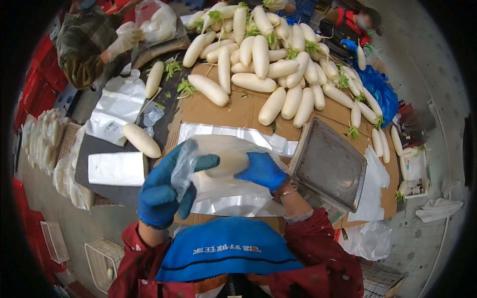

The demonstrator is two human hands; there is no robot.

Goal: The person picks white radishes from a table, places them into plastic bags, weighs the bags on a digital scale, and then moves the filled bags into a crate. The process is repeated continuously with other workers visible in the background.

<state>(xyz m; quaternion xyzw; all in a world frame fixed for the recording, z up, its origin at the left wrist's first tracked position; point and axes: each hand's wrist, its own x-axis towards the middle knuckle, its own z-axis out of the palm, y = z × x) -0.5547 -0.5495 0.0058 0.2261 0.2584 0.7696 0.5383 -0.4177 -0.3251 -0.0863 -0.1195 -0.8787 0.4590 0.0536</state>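
Note:
My left hand [167, 182], in a blue-green glove, pinches the gathered edge of a clear plastic bag [216, 188]. Inside or behind that film, a white radish [228, 164] shows between my hands. My right hand [262, 171], in a blue glove, is at the radish's right end, within the bag's film; its fingertips are partly hidden. Beneath lie flat plastic bags [238, 206] on cardboard [238, 113]. A large pile of white radishes [261, 56], some with green tops, covers the far side. To the right is a scale with a metal pan [329, 164].
Left of my hands lie a single radish [141, 140], a folded stack of white bags [116, 168] and more bags [121, 97]. A co-worker [87, 44] handles bagged radishes at the far left; another [343, 29] is at the far right. Crates [102, 260] stand on the floor.

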